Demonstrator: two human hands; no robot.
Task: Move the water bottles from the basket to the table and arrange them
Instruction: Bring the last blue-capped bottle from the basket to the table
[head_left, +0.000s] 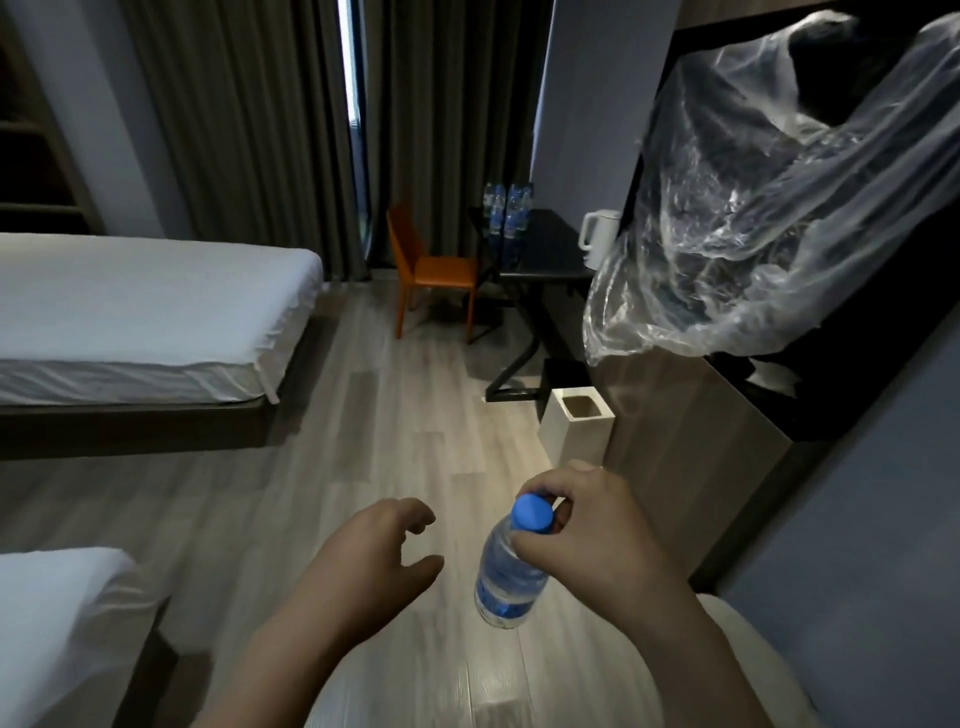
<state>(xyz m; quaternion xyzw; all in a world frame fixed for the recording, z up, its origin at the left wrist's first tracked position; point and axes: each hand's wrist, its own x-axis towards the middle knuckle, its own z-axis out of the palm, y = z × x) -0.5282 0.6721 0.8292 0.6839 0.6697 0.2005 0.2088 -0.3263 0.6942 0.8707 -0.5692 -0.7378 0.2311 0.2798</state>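
Clear plastic water bottle (506, 571) with a blue screw cap (532, 512) and a blue label hangs tilted over the grey wood-plank floor (405, 415), its base lower than the cap and to its left. The right hand (587, 525) carries it from above: the fingers (540, 491) and thumb curl round the neck just under the cap and pinch it, and nothing else supports the bottle. The left hand (363, 561) is just beside the bottle, left of those fingers and not touching it; its own fingers (415, 514) are loosely curled and spread, grasping nothing. Far beyond the fingers, well apart from them, a dark table (545, 249) stands by the wall. On its far corner a cluster of similar clear bottles with blue labels (506, 210) stands upright, close together; their count is hard to tell. A white electric kettle (597, 241) sits on the table's right side, an orange chair (431, 270) stands to its left, and a white square bin (576, 426) stands on the floor between the table and the right hand's fingers.
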